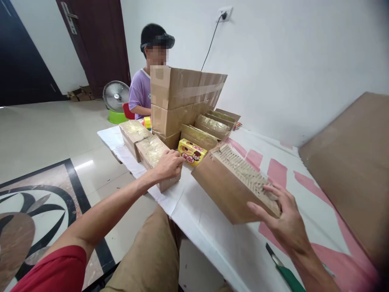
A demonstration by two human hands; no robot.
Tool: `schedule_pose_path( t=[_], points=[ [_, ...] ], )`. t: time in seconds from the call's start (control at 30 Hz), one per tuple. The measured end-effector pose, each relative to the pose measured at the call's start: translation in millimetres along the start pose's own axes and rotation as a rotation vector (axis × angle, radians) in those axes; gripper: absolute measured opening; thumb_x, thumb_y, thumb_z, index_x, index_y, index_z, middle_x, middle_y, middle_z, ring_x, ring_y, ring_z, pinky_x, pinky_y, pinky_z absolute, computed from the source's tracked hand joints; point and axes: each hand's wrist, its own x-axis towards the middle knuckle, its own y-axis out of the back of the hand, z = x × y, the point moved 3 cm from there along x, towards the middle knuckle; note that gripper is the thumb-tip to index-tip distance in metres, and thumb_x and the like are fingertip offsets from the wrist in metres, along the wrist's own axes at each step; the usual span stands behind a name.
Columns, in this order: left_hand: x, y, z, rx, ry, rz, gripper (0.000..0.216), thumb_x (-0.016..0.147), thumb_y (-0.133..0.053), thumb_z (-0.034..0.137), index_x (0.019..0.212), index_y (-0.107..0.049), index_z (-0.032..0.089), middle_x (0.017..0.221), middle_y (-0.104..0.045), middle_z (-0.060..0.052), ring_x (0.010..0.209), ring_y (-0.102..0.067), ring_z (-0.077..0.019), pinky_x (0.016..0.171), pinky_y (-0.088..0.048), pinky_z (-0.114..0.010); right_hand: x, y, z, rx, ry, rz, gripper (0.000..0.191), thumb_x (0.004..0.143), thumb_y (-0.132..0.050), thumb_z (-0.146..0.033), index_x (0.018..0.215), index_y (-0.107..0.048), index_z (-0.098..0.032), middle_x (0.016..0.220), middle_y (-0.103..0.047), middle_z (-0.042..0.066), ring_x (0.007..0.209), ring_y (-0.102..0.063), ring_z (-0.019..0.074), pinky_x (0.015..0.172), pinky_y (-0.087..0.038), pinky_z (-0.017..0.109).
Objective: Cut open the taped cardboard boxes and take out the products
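With thumb in front and fingers over the top, my right hand [285, 215] grips the near end of a cardboard box [219, 186]. Rows of corrugated cardboard edges [240, 162] show along the top of that box, which tilts over the table. My left hand [170, 164] is closed, its fingers curled together at the near end of a taped cardboard box [150, 148]; whatever is under the fingers is hidden. Just beyond those fingertips lies a yellow printed carton [192, 152], between the taped box and the held one.
Large cardboard boxes [182, 89] are stacked ahead, with open boxes [212, 125] beside them. A person [140, 87] sits behind the stack. A green-handled knife [284, 269] lies near my right forearm. A big cardboard sheet [349, 162] leans at right; a fan [116, 96] stands on the floor.
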Motion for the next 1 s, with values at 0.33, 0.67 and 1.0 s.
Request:
schedule_pose_path(
  t=[0.33, 0.67, 1.0],
  points=[
    [-22, -1, -7, -0.194, 0.051, 0.205, 0.031, 0.076, -0.054, 0.012, 0.105, -0.057, 0.021, 0.109, -0.071, -0.009, 0.112, -0.064, -0.028, 0.107, -0.045, -0.047, 57, -82, -49, 0.132, 0.144, -0.07, 0.075, 0.07, -0.08, -0.074, 0.127, -0.068, -0.026, 0.154, -0.049, 0.014, 0.146, -0.047, 0.0394, 0.119, -0.044, 0.059],
    [-16, 1, -3, -0.155, 0.047, 0.119, 0.028, 0.079, -0.054, 0.013, 0.104, -0.059, 0.023, 0.11, -0.072, -0.009, 0.116, -0.062, -0.029, 0.107, -0.044, -0.047, 87, -144, -54, 0.104, 0.185, -0.127, 0.076, 0.071, -0.08, -0.072, 0.127, -0.067, -0.023, 0.157, -0.046, 0.018, 0.145, -0.047, 0.041, 0.122, -0.038, 0.059],
    [-2, -3, 1, -0.107, 0.066, 0.041, 0.027, 0.087, -0.051, 0.015, 0.109, -0.066, 0.021, 0.116, -0.074, -0.01, 0.121, -0.062, -0.0299, 0.11, -0.043, -0.047, 90, -193, -73, -0.016, 0.184, -0.18, 0.08, 0.072, -0.085, -0.064, 0.135, -0.065, -0.019, 0.162, -0.041, 0.022, 0.152, -0.038, 0.0455, 0.125, -0.032, 0.063]
  ],
)
